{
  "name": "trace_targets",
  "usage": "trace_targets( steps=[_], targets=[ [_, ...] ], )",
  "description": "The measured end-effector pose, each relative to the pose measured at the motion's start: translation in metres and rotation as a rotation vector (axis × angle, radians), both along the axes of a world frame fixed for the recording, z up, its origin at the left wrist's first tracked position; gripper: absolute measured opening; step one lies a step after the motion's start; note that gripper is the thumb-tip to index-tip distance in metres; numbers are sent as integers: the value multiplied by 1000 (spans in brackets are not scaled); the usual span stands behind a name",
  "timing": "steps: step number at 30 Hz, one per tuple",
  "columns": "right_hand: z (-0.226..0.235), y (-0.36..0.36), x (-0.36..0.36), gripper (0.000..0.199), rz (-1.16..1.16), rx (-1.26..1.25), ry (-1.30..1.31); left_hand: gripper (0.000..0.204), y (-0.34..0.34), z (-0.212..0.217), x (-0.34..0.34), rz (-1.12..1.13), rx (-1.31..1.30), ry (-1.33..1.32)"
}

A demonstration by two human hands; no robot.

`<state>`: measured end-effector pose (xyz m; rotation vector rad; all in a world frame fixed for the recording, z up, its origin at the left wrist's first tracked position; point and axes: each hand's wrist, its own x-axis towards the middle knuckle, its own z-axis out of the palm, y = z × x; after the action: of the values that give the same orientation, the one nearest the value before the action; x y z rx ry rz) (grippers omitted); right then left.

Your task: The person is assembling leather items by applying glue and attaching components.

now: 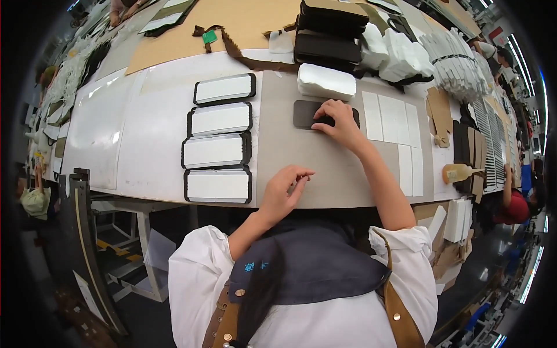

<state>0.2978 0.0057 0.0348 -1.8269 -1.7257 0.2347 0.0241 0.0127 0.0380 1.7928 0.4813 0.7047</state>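
Note:
On the grey board (325, 168), a flat dark panel with rounded corners (303, 114) lies just below a stack of white pieces (326, 81). My right hand (341, 123) is over the panel's right part, fingers bent and thumb and fingertips closed on it; the hand covers some of the panel. Lower and to the left, my left hand (283, 190) hovers near the board's front edge. Its fingers are loosely bent with a gap to the thumb, and nothing visible is in them. Left of the board stand several white strips on black-edged panels (217, 152) in a column.
White strips (383, 119) lie right of my right hand. Behind are dark stacked cases (328, 46), white bundles (400, 55) and a brown strap (249, 61). A bottle of yellowish liquid (456, 173) lies at right. Other people work around the table's sides.

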Motion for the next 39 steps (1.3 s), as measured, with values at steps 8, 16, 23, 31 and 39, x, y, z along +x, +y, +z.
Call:
trace_targets(
  steps=[8,16,23,31,39],
  targets=[
    [26,-22,-36,16,-7,229,-150,34,12,-25,4,36,-330,48],
    [15,-98,-78,17,44,153,-132,81,27,-22,15,73,-482,187],
    [4,-121,-37,40,-359,79,-26,53,18,-18,16,66,-299,248],
    [-4,-122,-17,34,-433,6,90,20,14,-16,18,120,-298,98],
    [-1,-129,-14,30,-463,45,392,25,22,-5,23,211,9,326]
  ],
)
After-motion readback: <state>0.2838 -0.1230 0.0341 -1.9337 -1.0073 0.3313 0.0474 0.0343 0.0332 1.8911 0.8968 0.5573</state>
